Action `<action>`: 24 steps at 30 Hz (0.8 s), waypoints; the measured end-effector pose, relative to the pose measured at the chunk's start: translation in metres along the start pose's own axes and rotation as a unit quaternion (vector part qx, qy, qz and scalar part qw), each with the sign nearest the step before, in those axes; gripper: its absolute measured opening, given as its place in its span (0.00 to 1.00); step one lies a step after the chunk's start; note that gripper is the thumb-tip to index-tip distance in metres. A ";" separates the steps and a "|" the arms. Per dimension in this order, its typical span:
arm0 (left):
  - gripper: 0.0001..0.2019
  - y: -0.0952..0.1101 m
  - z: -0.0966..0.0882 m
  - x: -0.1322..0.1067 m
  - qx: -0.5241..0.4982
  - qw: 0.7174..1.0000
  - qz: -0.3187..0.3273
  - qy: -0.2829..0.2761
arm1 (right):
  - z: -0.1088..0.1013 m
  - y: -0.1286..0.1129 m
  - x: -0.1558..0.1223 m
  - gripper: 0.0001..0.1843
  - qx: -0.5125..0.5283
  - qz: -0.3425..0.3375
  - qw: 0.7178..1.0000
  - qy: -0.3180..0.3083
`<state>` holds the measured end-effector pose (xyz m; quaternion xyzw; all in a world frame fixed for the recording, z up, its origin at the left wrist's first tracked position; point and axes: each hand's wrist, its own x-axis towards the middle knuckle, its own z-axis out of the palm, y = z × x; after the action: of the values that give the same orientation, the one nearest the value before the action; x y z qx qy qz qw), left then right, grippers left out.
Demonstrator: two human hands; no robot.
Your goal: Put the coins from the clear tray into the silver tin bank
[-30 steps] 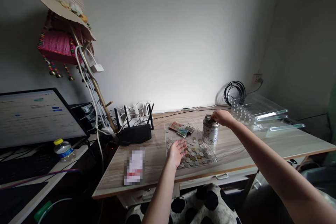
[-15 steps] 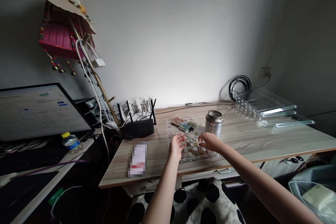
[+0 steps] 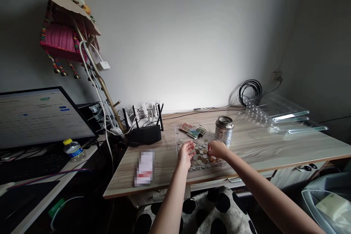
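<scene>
Round silver-and-gold coins (image 3: 199, 162) lie between the open left hand (image 3: 186, 153) and curled right hand (image 3: 217, 149), its contents unclear, now off the silver tin (image 3: 224, 132).

From my remote seat I see many coins (image 3: 202, 153), silver and golden, lying scattered in a clear, shallow tray (image 3: 208, 128). Several creased banknotes (image 3: 189, 129) lie toward its far side. The metal tin (image 3: 224, 131) stands upright near its right edge, mouth upward.

At the lower centre of the frame, coins (image 3: 201, 152) lie on a tray (image 3: 181, 136) on the worktop (image 3: 255, 150), banknotes (image 3: 189, 129) behind them. A tin (image 3: 224, 132) stands at the tray's right edge, a router (image 3: 145, 135) to the tray's left, and a cable coil (image 3: 241, 97) behind, farther right.
</scene>
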<state>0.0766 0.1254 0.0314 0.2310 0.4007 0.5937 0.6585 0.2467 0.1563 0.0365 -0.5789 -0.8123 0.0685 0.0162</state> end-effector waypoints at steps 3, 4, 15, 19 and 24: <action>0.11 0.000 0.000 0.000 0.003 1.000 0.001 -0.001 | -0.012 0.003 -0.008 0.07 0.075 -0.034 0.995 0.055; 0.11 -0.001 -0.001 0.000 0.004 1.000 0.001 -0.003 | -0.021 0.007 -0.011 0.07 0.106 -0.044 0.989 0.098; 0.11 -0.001 -0.003 0.003 0.015 1.000 -0.002 -0.003 | -0.107 0.100 0.015 0.11 0.120 0.072 0.948 0.285; 0.11 -0.005 -0.001 0.003 0.077 0.996 0.036 0.000 | -0.112 0.106 0.015 0.10 0.135 0.023 0.963 0.232; 0.12 -0.017 0.006 0.007 0.316 0.929 0.176 -0.072 | -0.102 0.078 -0.008 0.14 0.130 0.011 0.912 0.388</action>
<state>0.0913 0.1295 0.0197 0.5361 0.4720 0.5245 0.4634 0.3336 0.1834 0.1281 -0.5614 -0.7198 -0.0558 0.4046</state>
